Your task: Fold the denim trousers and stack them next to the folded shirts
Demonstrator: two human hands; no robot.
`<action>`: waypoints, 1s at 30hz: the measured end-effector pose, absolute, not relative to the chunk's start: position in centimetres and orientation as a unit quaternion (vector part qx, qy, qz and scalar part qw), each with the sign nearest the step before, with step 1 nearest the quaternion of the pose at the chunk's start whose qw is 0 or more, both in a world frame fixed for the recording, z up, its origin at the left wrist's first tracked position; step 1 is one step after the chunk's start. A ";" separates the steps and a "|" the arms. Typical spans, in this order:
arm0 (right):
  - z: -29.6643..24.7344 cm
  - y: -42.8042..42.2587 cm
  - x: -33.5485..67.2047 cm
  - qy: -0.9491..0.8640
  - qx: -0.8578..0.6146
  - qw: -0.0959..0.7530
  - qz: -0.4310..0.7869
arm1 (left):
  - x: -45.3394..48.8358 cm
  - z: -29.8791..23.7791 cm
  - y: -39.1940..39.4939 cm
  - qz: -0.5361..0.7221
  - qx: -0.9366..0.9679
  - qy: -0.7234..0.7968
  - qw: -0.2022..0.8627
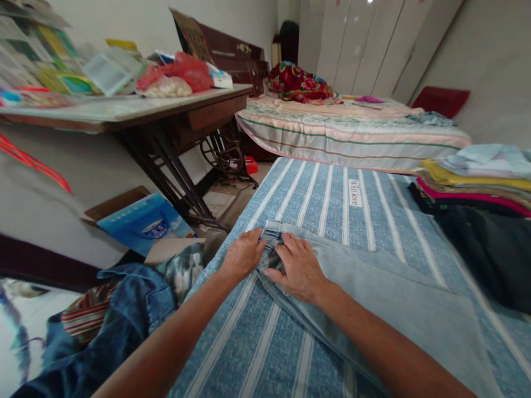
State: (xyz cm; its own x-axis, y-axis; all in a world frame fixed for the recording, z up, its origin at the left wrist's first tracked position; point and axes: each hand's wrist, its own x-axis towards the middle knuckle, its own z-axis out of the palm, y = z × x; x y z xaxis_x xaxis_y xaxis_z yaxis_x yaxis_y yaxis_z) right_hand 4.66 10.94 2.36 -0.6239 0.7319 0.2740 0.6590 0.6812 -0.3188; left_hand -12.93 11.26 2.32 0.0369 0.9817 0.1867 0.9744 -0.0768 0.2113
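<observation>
Left hand [243,255], fingers curled, seems to pinch the grey trousers [373,293]; right hand [299,269] presses them flat, open; folded clothes [477,182] at two o'clock.

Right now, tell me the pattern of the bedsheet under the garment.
Blue with white stripes; the head view shows the bedsheet best.

Both bare forearms reach forward from lower frame, converging. Left grip [243,255] palm down, knuckles up, fingers curled in, tips pointing toward right grip [296,268]. Right grip palm down, flat, fingers spread and stretched forward, thumb stuck out to left. Grips side by side, fingertips almost meeting. Left wrist straight; right wrist bent slightly inward.
</observation>
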 end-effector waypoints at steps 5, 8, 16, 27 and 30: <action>2.3 12.6 6.7 -0.856 -0.424 0.280 0.093 | -9.7 4.2 10.5 0.139 0.799 0.583 -0.055; 1.3 13.0 7.7 -0.852 -0.436 0.274 0.095 | -8.4 3.5 11.2 0.085 0.843 0.531 -0.016; -1.6 11.6 7.5 -0.850 -0.465 0.233 0.086 | -9.9 0.1 12.4 0.047 0.865 0.499 -0.020; -1.3 11.7 7.7 -0.842 -0.467 0.245 0.110 | -9.4 2.6 14.3 0.168 0.819 0.548 0.020; -1.3 11.6 7.6 -0.841 -0.469 0.246 0.109 | -8.5 4.1 16.2 0.115 0.781 0.610 0.060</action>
State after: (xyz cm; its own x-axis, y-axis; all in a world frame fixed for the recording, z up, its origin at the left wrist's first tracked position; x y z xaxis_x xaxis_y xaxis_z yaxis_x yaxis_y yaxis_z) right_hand 7.62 11.64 -1.27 -0.4394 0.8421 0.3126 0.7349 0.5371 -0.4140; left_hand -8.52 16.20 4.09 0.2281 0.9678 0.1068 0.9403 -0.2474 0.2339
